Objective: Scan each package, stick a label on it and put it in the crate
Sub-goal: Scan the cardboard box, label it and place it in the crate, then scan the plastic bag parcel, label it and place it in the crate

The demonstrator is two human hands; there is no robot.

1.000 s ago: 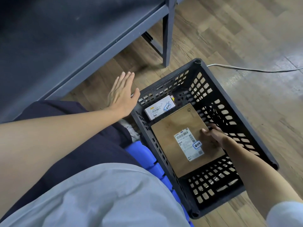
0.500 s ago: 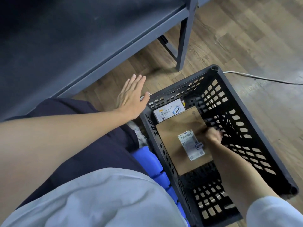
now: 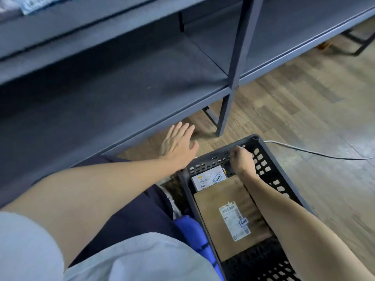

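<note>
Packages lie already in the crate (image 3: 269,159), two of them as far as I can see. The brown flat package (image 3: 221,201) rests on the crate floor, with a white shipping label (image 3: 234,220) on its top and a small blue sticker (image 3: 243,222) on the corner of that label. Beyond it, against the far wall of the crate, sits a smaller white package (image 3: 209,178), which carries a barcode and the same kind of blue sticker (image 3: 218,178). I judge from this that both were scanned and labelled and put away, so for these two the work looks finished. Whether more packages wait somewhere I cannot tell; none shows outside the crate, and no scanner or label roll is in view.

The right hand (image 3: 241,161) is inside the crate at its far end, above the gap between the white package and the far wall. Its fingers are curled, the back of the hand turned up, and I cannot tell if this grip holds anything or touches the wall. The right forearm passes over the right edge of the brown package. The left hand (image 3: 178,145) is outside the crate, to its left, flat and with fingers spread apart, near the lower edge of the grey shelf (image 3: 113,102); it holds nothing. The crate stands on the wooden floor (image 3: 304,110), and a white cable (image 3: 316,153) runs just behind it.
</note>
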